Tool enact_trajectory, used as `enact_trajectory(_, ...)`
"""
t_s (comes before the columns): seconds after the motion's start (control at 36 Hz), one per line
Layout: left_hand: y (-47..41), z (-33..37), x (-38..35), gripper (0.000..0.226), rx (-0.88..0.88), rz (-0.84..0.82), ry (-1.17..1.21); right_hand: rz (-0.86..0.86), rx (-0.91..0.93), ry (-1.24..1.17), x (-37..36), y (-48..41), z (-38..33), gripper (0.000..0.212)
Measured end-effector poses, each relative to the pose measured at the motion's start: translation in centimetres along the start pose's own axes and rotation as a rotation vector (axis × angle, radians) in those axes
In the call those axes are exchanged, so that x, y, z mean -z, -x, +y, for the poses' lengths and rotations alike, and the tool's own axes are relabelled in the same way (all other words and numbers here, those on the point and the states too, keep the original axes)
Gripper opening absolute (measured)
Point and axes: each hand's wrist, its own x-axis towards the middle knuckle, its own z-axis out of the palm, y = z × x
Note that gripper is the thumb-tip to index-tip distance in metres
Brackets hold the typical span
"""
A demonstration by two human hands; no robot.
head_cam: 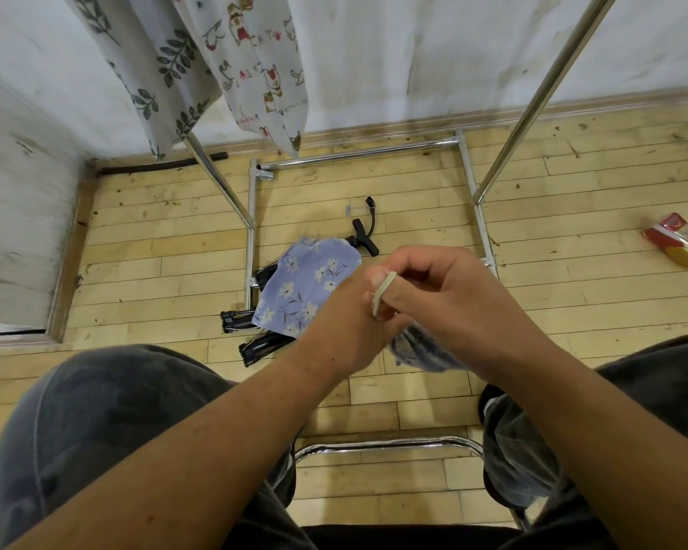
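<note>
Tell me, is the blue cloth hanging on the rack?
No: the left hand and right hand hold the blue cloth, off the rack.

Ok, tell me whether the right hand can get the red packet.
Probably not yet: right hand pinches a beige strip at the cloth; packet lies far right, though nothing stands between.

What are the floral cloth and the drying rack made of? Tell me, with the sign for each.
The floral cloth: thin woven fabric, probably cotton, matte; it drapes and bunches softly. The drying rack: metal tubing, chrome or polished steel by its look; bright mirror-like highlights run along the bars.
</note>
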Motion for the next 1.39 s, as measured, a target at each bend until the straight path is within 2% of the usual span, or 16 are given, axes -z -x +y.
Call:
enact_trajectory(0.03,0.0,0.4,0.1,0.032,0.004,0.029,-0.012,0.014,0.004,-0.011,0.1,-0.1,0.0,0.025)
enact_trajectory(0.08,-0.7,0.4,0.2,0.002,-0.009,0.02,-0.122,0.058,0.021,-0.045,0.4,-0.3,-0.2,0.029)
enact_trajectory(0.14,-1.2,0.3,0.6,0.029,0.019,0.003,-0.208,0.114,0.04,-0.063,0.8,-0.7,-0.5,0.032)
enact_trajectory(0.19,-1.3,0.6,1.0,0.05,0.006,0.025,-0.164,0.159,0.046,-0.077,1.2,-0.9,-0.7,0.028)
enact_trajectory(0.25,-0.9,1.3,1.4,0.052,0.006,0.032,-0.093,0.19,0.048,-0.075,1.6,-1.1,-0.5,0.017)
enact_trajectory(0.31,-0.5,1.7,1.5,0.043,0.029,0.038,0.022,0.216,0.048,-0.049,1.9,-1.1,-0.2,0.015)
enact_trajectory(0.39,-0.2,2.5,2.1,0.044,0.107,0.073,0.124,0.263,0.046,0.025,2.1,-1.2,0.4,0.033)
enact_trajectory(0.47,-0.4,2.8,2.7,0.058,0.191,0.096,0.193,0.306,-0.017,0.262,2.5,-1.4,1.5,0.046)
enact_trajectory(0.56,-0.6,3.1,3.3,0.061,0.244,0.152,0.258,0.19,-0.143,0.474,2.6,-1.3,2.7,0.06)
enact_trajectory(0.64,-0.7,3.4,3.7,0.061,0.272,0.168,0.295,0.089,-0.161,0.606,1.9,-1.1,4.1,0.079)
enact_trajectory(0.81,-0.7,3.6,4.2,0.06,0.284,0.16,0.459,0.029,-0.118,0.613,1.5,-1.2,5.2,0.098)
enact_trajectory(0.89,-0.7,3.7,4.3,0.061,0.282,0.152,0.588,-0.019,-0.085,0.487,1.0,-1.1,5.1,0.096)
enact_trajectory(1.0,-0.6,4.1,4.4,0.06,0.26,0.099,0.697,0.039,-0.057,0.488,0.9,-1.2,5.2,0.08)
enact_trajectory(1.25,-0.3,4.7,5.0,0.054,0.183,0.095,0.483,0.116,0.005,0.549,1.0,-1.3,5.1,0.044)
enact_trajectory(1.39,-0.1,5.0,4.5,0.046,0.144,0.083,0.423,0.106,-0.012,0.563,1.2,-1.5,5.3,0.042)
